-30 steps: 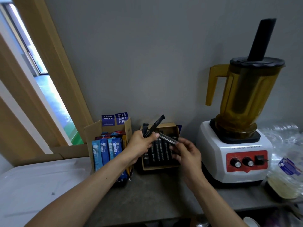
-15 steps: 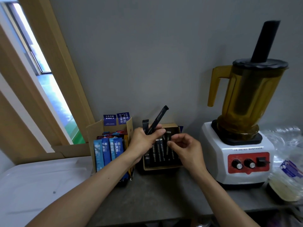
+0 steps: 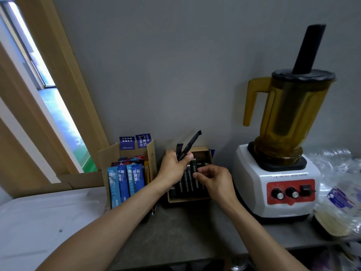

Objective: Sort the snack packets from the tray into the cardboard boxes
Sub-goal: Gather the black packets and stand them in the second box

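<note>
1. the left hand (image 3: 172,168), centre of the frame, grips two black packets (image 3: 190,144) upright above the small cardboard box (image 3: 187,200).
2. the right hand (image 3: 214,181) curls its fingers onto the black row inside that box; whether it pinches one i cannot tell.
3. best to part the row first, then slide each packet in upright and parallel.
4. blue packets (image 3: 127,182) belong in the taller box (image 3: 151,161) at its left.

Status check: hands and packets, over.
Left hand grips black packets above small box. Right hand at boxed packets, grip unclear. Nothing blocking.

The small box (image 3: 187,200) holds black packets (image 3: 187,182); the taller box (image 3: 151,157) holds upright blue packets (image 3: 125,180).
</note>
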